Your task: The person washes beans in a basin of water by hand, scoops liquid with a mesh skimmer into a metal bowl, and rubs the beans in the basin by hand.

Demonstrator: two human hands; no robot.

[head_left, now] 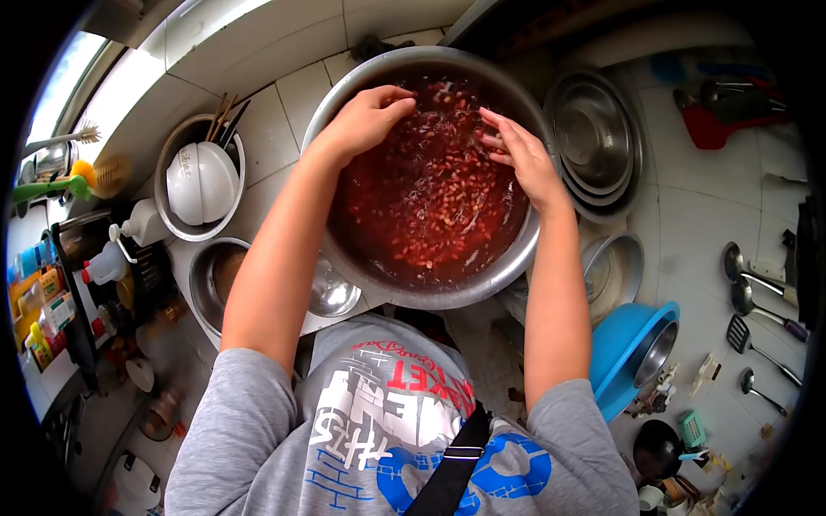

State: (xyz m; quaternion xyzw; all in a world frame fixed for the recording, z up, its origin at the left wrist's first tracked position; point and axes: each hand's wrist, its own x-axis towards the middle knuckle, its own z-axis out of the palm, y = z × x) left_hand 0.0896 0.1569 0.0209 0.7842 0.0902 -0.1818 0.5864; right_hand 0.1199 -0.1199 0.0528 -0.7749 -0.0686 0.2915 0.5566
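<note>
A large metal basin (413, 298) stands in the middle of the view, holding dark red liquid with many small red and pale pieces (443, 206) in it. Over the basin's upper left part is my left hand (372, 120), its fingers bent and close to the liquid, thumb near the forefinger. Whether anything lies between those fingers does not show clearly. On the right side of the basin, my right hand (521, 155) hangs over the liquid with its fingers apart and nothing held. The two hands do not touch each other.
Left of the basin are a pot with white bowls (202, 182) and a metal bowl (206, 279). Nested metal basins (594, 133) stand at the right, with a blue basin (615, 348) lower down. Ladles (748, 297) hang at the far right. Bottles (56, 314) stand at the far left.
</note>
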